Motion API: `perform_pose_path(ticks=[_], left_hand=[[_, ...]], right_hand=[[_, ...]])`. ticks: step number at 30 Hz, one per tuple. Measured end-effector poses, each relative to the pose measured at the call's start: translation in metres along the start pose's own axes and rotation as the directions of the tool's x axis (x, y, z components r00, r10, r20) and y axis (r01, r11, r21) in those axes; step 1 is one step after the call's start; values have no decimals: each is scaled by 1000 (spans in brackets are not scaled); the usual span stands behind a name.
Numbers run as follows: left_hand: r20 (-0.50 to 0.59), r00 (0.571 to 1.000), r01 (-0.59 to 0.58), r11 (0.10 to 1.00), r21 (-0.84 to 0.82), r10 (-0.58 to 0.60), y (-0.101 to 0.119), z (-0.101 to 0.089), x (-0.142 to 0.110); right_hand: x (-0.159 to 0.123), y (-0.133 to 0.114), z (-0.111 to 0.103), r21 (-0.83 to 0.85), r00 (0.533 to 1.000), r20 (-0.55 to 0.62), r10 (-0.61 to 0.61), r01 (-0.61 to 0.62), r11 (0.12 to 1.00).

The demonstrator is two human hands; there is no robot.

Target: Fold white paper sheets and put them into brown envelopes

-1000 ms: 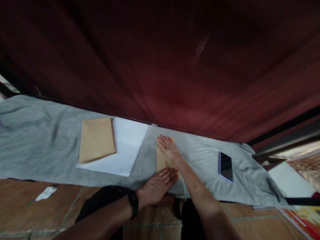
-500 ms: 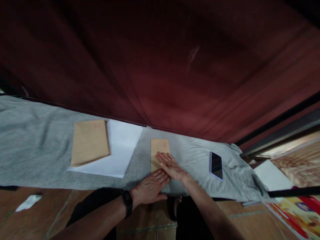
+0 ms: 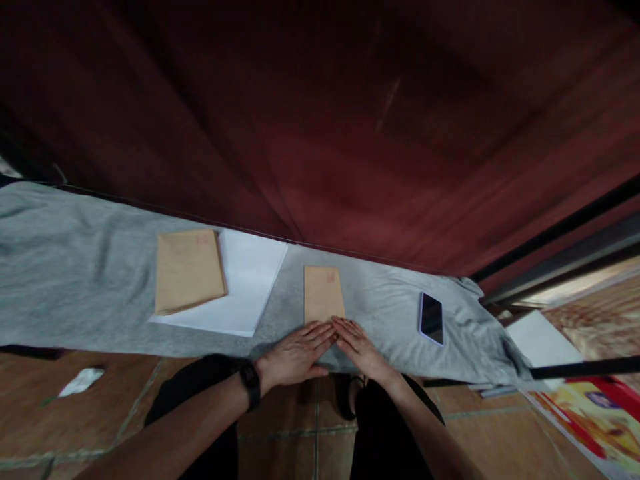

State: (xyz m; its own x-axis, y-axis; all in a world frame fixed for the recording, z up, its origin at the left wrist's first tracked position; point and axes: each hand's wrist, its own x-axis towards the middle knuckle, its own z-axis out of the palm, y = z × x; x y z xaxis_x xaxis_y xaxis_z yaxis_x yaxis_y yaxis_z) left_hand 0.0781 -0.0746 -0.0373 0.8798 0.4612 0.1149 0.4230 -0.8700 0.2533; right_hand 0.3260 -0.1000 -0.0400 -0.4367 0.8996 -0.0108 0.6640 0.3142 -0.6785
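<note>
A narrow brown envelope [image 3: 323,293] lies on a grey cloth [image 3: 75,273] spread over the floor. My left hand [image 3: 295,353], with a black watch on its wrist, rests flat at the envelope's near end, fingers stretched out. My right hand [image 3: 361,347] lies flat beside it, fingertips touching the envelope's near edge and almost meeting the left fingertips. Neither hand holds anything.
A stack of brown envelopes [image 3: 187,270] lies on white sheets [image 3: 250,280] to the left. A phone [image 3: 431,318] lies on the cloth to the right. A dark red curtain [image 3: 320,120] hangs behind. A white scrap [image 3: 80,381] lies on the tiled floor; white paper [image 3: 543,343] and a colourful print [image 3: 595,417] at right.
My right hand has slid from the envelope's far end back to its near end, uncovering most of the envelope. The left hand has stayed at the near edge.
</note>
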Motion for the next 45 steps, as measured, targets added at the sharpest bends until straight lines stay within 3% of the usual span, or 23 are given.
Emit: perform_pose_path(ticks=[3,5,7,10,14,18,22,24,26,28,30,32,34,36,38,40,42,45], left_hand=[[16,999,42,998,36,-43,-1,-1,-7],[-7,998,57,997,48,-57,-1,0,-10],[-32,998,64,996,54,-63,-2,3,-11],[-62,995,80,994,71,-76,-2,8,-10],[-61,994,91,992,87,-86,-2,11,-7],[-56,991,121,990,65,-118,-1,11,-5],[-55,986,159,987,30,-157,1,8,0],[-71,981,180,984,2,-180,2,4,3],[-113,974,191,981,-35,-194,0,-3,8],[-191,953,220,971,-88,-234,-5,-12,12],[-274,907,283,945,-166,-320,-12,-18,15],[-331,847,347,904,-251,-417,-21,-21,18],[-361,795,382,865,-324,-486,-30,-21,20],[-376,758,397,834,-384,-534,-37,-18,21],[-384,724,406,805,-433,-573,-41,-14,22],[-392,698,414,784,-462,-599,-44,-12,23],[-393,693,416,781,-466,-604,-45,-11,23],[-374,725,414,799,-435,-579,-45,-11,25]], right_hand=[[-11,3,12,-12,966,-254,47,-52,999],[-14,1,18,3,898,-419,137,-149,989],[-13,-2,24,28,834,-504,223,-242,970],[-6,-8,27,81,806,-492,329,-333,939],[4,-10,24,337,752,-429,501,-381,861],[7,-15,27,530,767,-326,552,-335,779],[10,-28,36,786,762,-239,602,-213,581],[13,-32,34,823,742,-240,626,-185,536],[16,-34,19,768,701,-343,625,-175,617],[16,-35,-5,598,618,-563,549,-154,787],[15,-37,-32,310,537,-767,351,-169,936],[14,-41,-52,-41,510,-857,74,-210,977],[15,-46,-58,-340,545,-824,-157,-253,906],[18,-51,-48,-549,649,-707,-282,-251,798],[22,-54,-28,-674,774,-546,-321,-178,717],[26,-55,-5,-734,847,-410,-339,-86,674],[30,-54,16,-739,887,-317,-337,-8,673],[36,-50,37,-702,919,-252,-305,43,711]])
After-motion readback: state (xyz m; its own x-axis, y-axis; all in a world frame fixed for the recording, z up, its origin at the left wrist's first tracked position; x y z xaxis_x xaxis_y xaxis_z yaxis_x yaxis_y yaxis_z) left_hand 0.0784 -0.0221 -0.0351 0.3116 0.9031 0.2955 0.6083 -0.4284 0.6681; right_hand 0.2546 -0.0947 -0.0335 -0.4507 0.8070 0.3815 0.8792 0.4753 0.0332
